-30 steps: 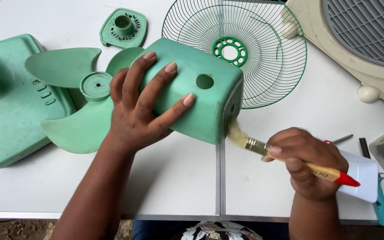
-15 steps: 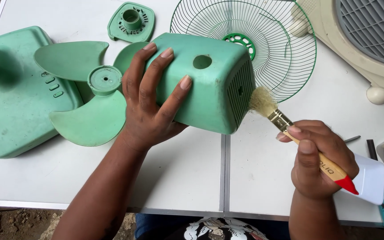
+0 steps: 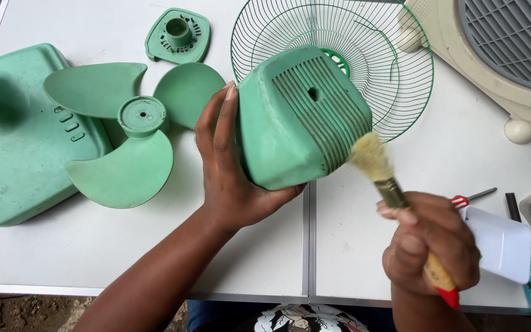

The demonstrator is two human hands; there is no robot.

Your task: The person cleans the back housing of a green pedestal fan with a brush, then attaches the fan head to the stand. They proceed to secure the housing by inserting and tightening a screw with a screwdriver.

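Head view: your left hand (image 3: 232, 178) grips the green fan housing (image 3: 302, 117) tilted above the surface (image 3: 401, 246), near the wire guard (image 3: 401, 74). Right hand (image 3: 431, 246) closed around the brush (image 3: 379, 169), bristles touching the housing's right edge; bare surface near you.

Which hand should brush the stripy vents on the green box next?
The right hand, probably: it grips the paintbrush, bristles at the vents. The left hand holds the green motor cover tilted up.

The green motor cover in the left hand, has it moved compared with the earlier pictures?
Yes. The green motor cover has been turned in the left hand: its slotted vent face now faces up, and it overlaps more of the wire fan guard.
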